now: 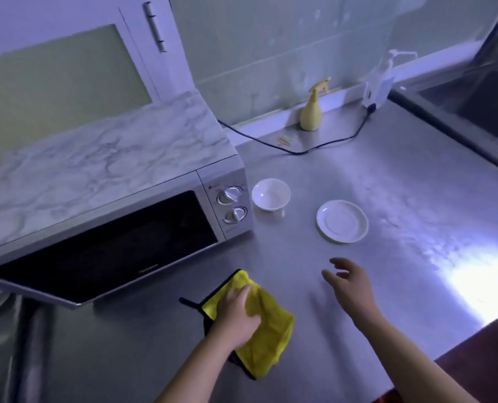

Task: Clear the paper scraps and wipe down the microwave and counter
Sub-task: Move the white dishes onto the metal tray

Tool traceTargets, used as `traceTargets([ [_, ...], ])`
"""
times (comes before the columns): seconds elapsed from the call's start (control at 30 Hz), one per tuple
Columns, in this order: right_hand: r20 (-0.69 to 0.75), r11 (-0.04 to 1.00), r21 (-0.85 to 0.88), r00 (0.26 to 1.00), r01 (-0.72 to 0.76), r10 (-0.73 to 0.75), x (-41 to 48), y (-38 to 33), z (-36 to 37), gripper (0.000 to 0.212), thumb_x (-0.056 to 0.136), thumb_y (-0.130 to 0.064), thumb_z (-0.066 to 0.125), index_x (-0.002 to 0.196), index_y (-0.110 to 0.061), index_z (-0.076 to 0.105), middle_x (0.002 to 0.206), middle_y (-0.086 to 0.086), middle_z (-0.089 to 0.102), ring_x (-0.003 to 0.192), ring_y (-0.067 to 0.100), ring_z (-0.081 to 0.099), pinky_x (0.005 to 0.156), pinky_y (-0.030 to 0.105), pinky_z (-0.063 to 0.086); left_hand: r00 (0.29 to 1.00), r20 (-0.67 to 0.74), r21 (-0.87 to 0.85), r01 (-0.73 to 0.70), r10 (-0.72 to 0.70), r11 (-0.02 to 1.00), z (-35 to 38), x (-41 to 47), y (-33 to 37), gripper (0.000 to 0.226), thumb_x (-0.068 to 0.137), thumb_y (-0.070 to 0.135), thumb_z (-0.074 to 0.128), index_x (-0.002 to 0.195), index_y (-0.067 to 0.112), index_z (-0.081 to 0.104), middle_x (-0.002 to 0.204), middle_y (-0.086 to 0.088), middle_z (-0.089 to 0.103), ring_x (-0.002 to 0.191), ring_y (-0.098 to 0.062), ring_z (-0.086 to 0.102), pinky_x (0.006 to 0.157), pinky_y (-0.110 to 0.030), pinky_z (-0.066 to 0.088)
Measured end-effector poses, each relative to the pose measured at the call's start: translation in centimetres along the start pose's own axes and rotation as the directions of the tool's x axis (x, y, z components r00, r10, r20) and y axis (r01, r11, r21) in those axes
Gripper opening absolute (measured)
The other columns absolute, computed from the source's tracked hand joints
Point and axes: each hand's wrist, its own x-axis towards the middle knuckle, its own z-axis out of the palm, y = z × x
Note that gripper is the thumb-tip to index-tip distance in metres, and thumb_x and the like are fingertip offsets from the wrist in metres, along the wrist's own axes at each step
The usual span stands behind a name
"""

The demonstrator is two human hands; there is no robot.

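Pressing the yellow black-edged cloth (268,330) onto the steel bench (387,184) before the silver microwave (125,199), we are clutching it in our left grip (236,312); our right grip (349,283) is hovering open and empty nearby.

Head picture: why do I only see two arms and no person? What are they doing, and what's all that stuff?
The camera sits on the person's head and looks down, so you see only their arms, as if through their eyes. The left hand holds a yellow cloth against the shiny counter, ready for wiping. The right hand is open and holds nothing, above the counter. On the left stands a microwave. Beside it are a white bowl and a small plate, both looking empty. By the back wall stand a yellow spray bottle and a pump bottle, and a black cord lies across the counter.
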Motion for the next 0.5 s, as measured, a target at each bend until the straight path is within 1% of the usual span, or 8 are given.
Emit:
traceTargets([
  [0.07,0.025,0.989,-0.127,0.997,0.075,-0.073,3.9,-1.2,0.0,0.044,0.086,-0.019,0.073,0.127,-0.010,0.062,0.128,0.010,0.059,0.114,0.027,0.058,0.092,0.037,0.046,0.994,0.081,0.122,0.065,-0.076,0.990,0.7,0.8,0.7,0.073,0.090,0.034,0.057,0.155,0.031,0.025,0.165,-0.004,0.001,0.150,-0.031,0.007,0.121,-0.035,0.018],
  [0.1,0.048,0.977,-0.180,0.993,0.113,-0.106,5.8,-2.0,0.2,0.048,0.086,-0.021,0.074,0.130,-0.009,0.060,0.130,0.012,0.057,0.118,0.029,0.056,0.096,0.037,0.043,0.990,0.094,0.161,0.087,-0.103,0.983,1.0,1.0,0.8,0.074,0.089,0.035,0.057,0.155,0.032,0.024,0.166,-0.003,-0.004,0.150,-0.034,0.004,0.121,-0.036,0.016],
  [0.17,0.096,0.963,-0.230,0.988,0.142,-0.123,9.6,-3.8,1.0,0.051,0.086,-0.027,0.072,0.133,-0.011,0.058,0.131,0.014,0.056,0.119,0.030,0.056,0.098,0.037,0.042,0.986,0.098,0.182,0.118,-0.137,0.976,1.6,1.2,0.7,0.077,0.087,0.031,0.057,0.156,0.035,0.021,0.165,-0.001,-0.010,0.151,-0.035,-0.003,0.121,-0.037,0.014],
  [0.23,0.124,0.969,-0.216,0.987,0.123,-0.098,12.8,-5.7,2.7,0.053,0.087,-0.032,0.070,0.133,-0.011,0.057,0.126,0.012,0.061,0.113,0.031,0.061,0.097,0.037,0.047,0.981,0.114,0.199,0.129,-0.154,0.971,2.0,1.3,0.4,0.080,0.086,0.028,0.057,0.156,0.036,0.019,0.165,-0.001,-0.013,0.151,-0.034,-0.006,0.122,-0.037,0.010],
  [0.27,0.144,0.976,-0.191,0.987,0.103,-0.076,14.0,-6.7,3.7,0.054,0.086,-0.033,0.069,0.134,-0.011,0.056,0.120,0.010,0.064,0.108,0.031,0.063,0.096,0.041,0.050,0.980,0.124,0.222,0.128,-0.158,0.967,1.9,1.3,0.3,0.081,0.086,0.029,0.058,0.156,0.037,0.017,0.165,-0.002,-0.013,0.151,-0.034,-0.006,0.122,-0.037,0.008],
  [0.37,0.192,0.999,-0.004,0.980,-0.053,0.053,16.9,-9.0,7.1,0.055,0.085,-0.029,0.069,0.133,-0.009,0.052,0.096,0.010,0.067,0.085,0.032,0.068,0.084,0.049,0.059,0.976,0.154,0.309,0.103,-0.156,0.946,1.6,1.5,0.3,0.085,0.086,0.032,0.056,0.157,0.037,0.010,0.164,-0.010,-0.013,0.151,-0.033,-0.009,0.121,-0.037,0.002],
  [0.43,0.202,0.995,0.042,0.976,-0.095,0.085,18.3,-9.8,9.2,0.047,0.083,-0.022,0.067,0.126,-0.004,0.056,0.100,0.018,0.069,0.087,0.037,0.069,0.080,0.054,0.060,0.975,0.161,0.298,0.100,-0.154,0.949,1.5,1.5,0.1,0.086,0.084,0.028,0.055,0.156,0.039,0.009,0.164,-0.007,-0.015,0.151,-0.033,-0.009,0.121,-0.037,0.004],
  [0.5,0.197,0.991,0.061,0.975,-0.119,0.105,19.2,-9.9,10.7,0.033,0.080,-0.013,0.060,0.111,-0.001,0.062,0.098,0.024,0.069,0.085,0.043,0.071,0.070,0.057,0.060,0.978,0.161,0.288,0.081,-0.132,0.954,1.4,1.4,-0.1,0.085,0.084,0.027,0.055,0.156,0.041,0.011,0.164,-0.005,-0.016,0.151,-0.033,-0.009,0.121,-0.037,0.006],
])
